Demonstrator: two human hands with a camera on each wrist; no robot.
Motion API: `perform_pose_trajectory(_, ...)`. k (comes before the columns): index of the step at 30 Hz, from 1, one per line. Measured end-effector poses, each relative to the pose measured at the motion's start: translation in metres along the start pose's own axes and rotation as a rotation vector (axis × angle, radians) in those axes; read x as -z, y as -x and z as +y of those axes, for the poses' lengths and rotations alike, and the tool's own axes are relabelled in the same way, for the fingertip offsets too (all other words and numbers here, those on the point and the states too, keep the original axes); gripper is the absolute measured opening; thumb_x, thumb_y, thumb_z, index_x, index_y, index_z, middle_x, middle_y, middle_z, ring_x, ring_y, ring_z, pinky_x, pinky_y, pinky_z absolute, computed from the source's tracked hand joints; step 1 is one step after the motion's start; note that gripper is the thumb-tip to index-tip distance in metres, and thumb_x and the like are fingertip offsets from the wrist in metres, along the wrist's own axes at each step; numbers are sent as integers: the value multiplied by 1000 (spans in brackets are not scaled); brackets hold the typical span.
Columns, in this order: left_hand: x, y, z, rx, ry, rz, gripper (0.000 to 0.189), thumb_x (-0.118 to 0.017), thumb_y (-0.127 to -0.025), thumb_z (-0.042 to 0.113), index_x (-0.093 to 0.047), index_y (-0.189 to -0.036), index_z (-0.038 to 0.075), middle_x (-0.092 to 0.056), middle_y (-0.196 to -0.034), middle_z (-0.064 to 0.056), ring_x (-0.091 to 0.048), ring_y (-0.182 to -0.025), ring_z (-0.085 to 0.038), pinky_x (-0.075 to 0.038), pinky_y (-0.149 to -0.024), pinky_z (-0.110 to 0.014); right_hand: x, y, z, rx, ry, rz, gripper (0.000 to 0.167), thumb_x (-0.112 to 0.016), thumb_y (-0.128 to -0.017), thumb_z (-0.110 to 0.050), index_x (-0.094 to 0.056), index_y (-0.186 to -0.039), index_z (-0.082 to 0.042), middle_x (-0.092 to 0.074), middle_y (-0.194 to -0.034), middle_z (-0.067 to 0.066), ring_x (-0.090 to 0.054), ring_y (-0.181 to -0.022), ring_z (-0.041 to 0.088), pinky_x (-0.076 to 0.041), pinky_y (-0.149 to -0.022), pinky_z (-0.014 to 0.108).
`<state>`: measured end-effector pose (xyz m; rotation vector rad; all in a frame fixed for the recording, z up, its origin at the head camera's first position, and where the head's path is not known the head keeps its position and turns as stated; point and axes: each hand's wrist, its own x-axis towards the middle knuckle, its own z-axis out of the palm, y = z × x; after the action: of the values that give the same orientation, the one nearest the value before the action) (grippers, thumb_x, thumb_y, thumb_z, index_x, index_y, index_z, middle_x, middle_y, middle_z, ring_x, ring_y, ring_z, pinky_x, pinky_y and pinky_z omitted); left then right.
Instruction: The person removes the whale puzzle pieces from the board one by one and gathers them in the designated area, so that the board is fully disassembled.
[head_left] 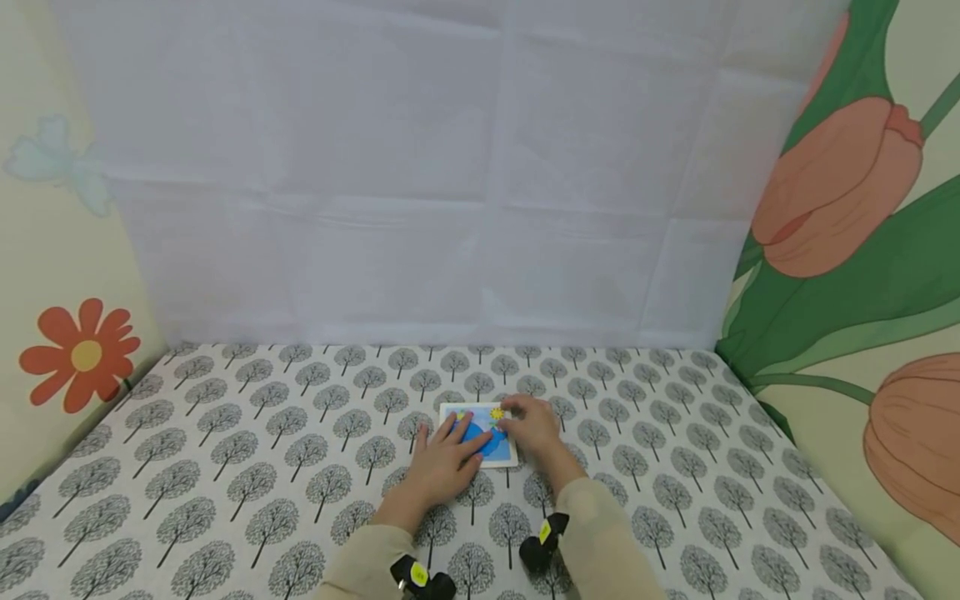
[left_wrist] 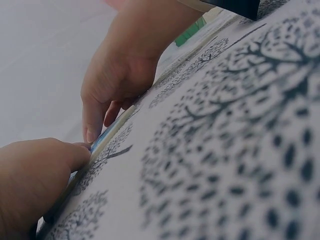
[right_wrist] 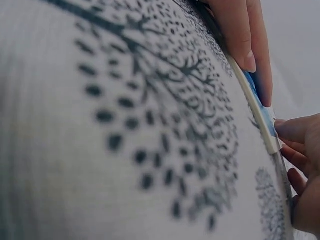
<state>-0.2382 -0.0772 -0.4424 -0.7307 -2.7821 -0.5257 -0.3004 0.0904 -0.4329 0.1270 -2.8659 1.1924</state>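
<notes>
A small square picture board (head_left: 501,452) with a pale border lies on the cloth, printed in blue with yellow flowers. My left hand (head_left: 442,462) rests on it from the lower left, its fingers spread over the picture and hiding part of it. At the right side, my right hand (head_left: 534,427) pinches the board's edge beside a yellow flower (head_left: 497,413). In the right wrist view, the right thumb (right_wrist: 292,129) is on the board's corner, with the other fingers curled below. The board's pale, thick edge (right_wrist: 256,105) shows there.
A white cloth with black tree prints (head_left: 300,454) covers the table. Behind it hangs a creased white sheet (head_left: 420,167). Painted flowers decorate the side walls (head_left: 832,192). Black straps with small devices (head_left: 540,546) sit at both wrists.
</notes>
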Motion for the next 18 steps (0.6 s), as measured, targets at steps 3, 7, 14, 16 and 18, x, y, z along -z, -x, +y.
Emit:
perform_pose_trajectory(3,0,0,0,-3,3,6,37,-43,-89,29,-50,-124,19,-32,-135,-13,-21,-124,-34,-11,-90,-62,1,1,-1,-7,-7,3,20,-65,-73,-24,-63,-93,-22,-52,-117,0,-34,-117,23,-11,-98,47)
perform_pose_trajectory(7,1,1,1,2,6,4,37,-43,-89,29,-50,-124,19,-31,-135,-13,-21,-124,-34,-11,-90,-62,1,2,-2,13,-3,17,17,-65,-74,-22,-63,-91,-21,-53,-116,1,-35,-117,24,-11,-97,47)
perform_pose_trajectory(14,5,1,4,14,8,-21,37,-43,-90,27,-49,-125,18,-31,-135,-13,-20,-124,-34,-11,-91,-61,0,3,-3,-22,-21,42,13,-65,-74,-20,-63,-87,-21,-54,-113,0,-37,-114,25,-14,-96,47)
perform_pose_trajectory(16,6,1,5,18,7,-23,37,-43,-90,27,-49,-125,17,-31,-135,-14,-20,-124,-35,-11,-91,-61,0,2,-4,-51,-31,40,13,-64,-74,-21,-63,-86,-23,-54,-112,-1,-36,-114,25,-14,-96,47)
perform_pose_trajectory(18,6,1,6,25,5,-29,37,-43,-90,27,-49,-125,18,-31,-135,-13,-20,-124,-34,-11,-91,-61,0,1,-4,-68,-34,38,13,-64,-74,-22,-63,-86,-23,-54,-112,-2,-36,-113,25,-15,-96,47)
